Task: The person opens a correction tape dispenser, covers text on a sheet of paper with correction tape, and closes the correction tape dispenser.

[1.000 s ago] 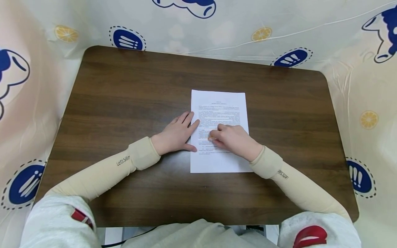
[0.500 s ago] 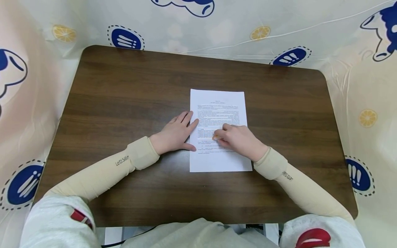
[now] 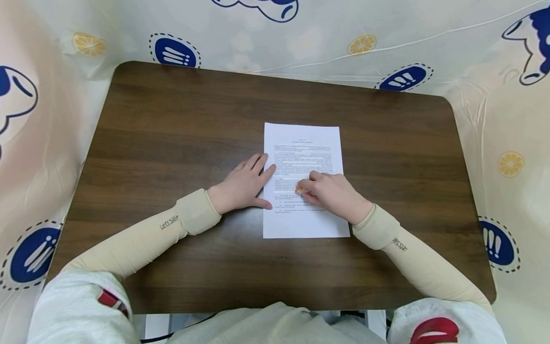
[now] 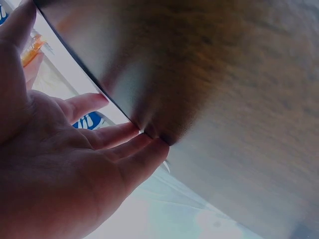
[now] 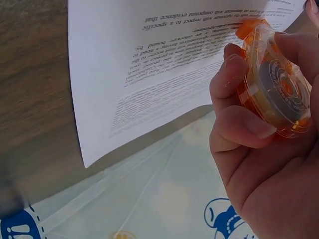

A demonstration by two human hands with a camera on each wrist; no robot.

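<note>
A printed sheet of paper [image 3: 285, 227] lies on the brown wooden table, its text lines running across the page. My left hand [image 3: 242, 186] rests at its left edge, fingers spread, fingertips and thumb on the margin. Over the lower text, my right hand [image 3: 334, 195] grips a see-through orange correction tape [image 5: 279, 92] between thumb and curled fingers. In the right wrist view its orange tip [image 5: 250, 28] points to the page, close over the printed lines. From the head, only a small orange bit of it shows past the fingers.
The wooden table [image 3: 180, 119] has rounded corners and reaches well past the sheet on both sides. A pale patterned curtain [image 3: 275, 48] hangs close behind it and along the sides. Below the near edge runs a black cable [image 3: 189, 328].
My right hand has slid a little to the right over the page with the correction tape, then stayed nearly still. The left hand and the sheet keep their place.
</note>
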